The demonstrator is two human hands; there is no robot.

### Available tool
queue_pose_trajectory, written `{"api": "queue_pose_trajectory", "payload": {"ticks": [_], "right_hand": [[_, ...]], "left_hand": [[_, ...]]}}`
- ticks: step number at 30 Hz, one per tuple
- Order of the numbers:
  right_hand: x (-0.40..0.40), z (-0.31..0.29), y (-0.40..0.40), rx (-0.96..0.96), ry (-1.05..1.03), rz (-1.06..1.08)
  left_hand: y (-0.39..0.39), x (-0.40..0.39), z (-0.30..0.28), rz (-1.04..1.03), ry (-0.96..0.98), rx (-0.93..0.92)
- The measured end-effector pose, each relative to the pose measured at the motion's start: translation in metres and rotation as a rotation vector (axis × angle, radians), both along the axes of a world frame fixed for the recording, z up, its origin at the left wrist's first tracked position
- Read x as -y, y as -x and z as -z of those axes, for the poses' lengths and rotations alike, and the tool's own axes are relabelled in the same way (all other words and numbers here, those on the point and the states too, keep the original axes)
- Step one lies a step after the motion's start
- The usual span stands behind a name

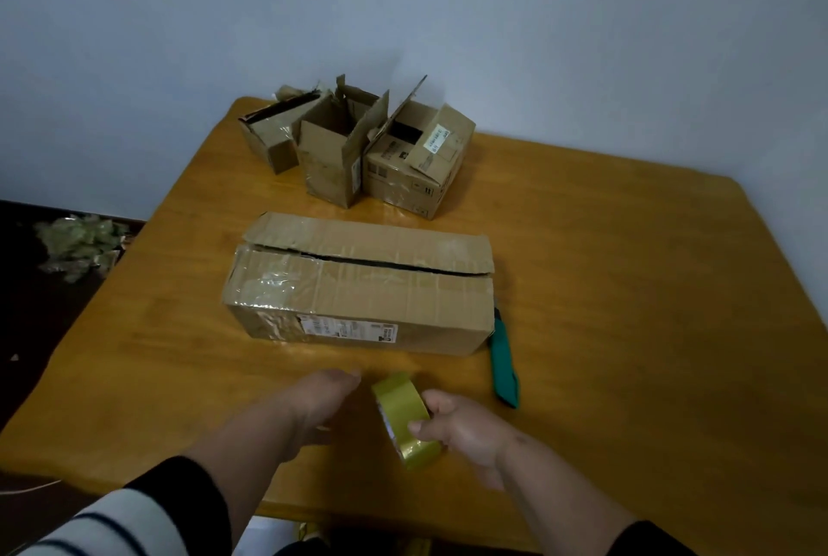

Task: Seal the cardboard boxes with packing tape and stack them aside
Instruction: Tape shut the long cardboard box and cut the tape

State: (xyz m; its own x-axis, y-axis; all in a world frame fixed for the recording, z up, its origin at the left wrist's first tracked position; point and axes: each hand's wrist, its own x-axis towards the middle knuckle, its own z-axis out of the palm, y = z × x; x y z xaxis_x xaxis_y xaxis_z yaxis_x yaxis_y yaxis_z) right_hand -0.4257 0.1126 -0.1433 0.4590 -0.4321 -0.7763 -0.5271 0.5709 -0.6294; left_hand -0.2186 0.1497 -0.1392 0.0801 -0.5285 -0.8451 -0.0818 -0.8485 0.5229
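A long cardboard box [358, 291] lies across the middle of the wooden table [627, 287], its two top flaps folded down with a dark gap between them. Three smaller boxes stand behind it with flaps up: a left box [269, 139], a middle box [331, 157] and a right box [416, 161]. My right hand [461, 425] grips a yellow roll of packing tape [405, 421] just above the table near the front edge. My left hand [322, 399] sits just left of the roll, its fingers hidden from view.
A green utility knife [505, 369] lies on the table by the long box's right end. A heap of crumpled tape and paper [78, 244] is on the dark floor to the left. A pale wall stands behind the table.
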Motion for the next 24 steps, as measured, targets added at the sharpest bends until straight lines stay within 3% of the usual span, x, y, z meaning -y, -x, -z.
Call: {"api": "queue_pose_trajectory", "payload": {"ticks": [6, 14, 21, 24], "right_hand": [[-0.008, 0.002, -0.005, -0.050, -0.063, 0.084], [0.005, 0.007, 0.012, 0.048, -0.141, 0.259], [0.002, -0.011, 0.018, 0.071, -0.199, 0.211], [0.004, -0.022, 0.027, 0.135, -0.224, 0.147]], "left_hand": [[0.022, 0.008, 0.013, -0.128, -0.191, -0.153], [0.045, 0.024, 0.039, -0.310, -0.153, -0.226], [0.052, 0.042, 0.059, -0.359, -0.124, -0.111], [0.050, 0.041, 0.058, -0.341, -0.078, -0.193]]}}
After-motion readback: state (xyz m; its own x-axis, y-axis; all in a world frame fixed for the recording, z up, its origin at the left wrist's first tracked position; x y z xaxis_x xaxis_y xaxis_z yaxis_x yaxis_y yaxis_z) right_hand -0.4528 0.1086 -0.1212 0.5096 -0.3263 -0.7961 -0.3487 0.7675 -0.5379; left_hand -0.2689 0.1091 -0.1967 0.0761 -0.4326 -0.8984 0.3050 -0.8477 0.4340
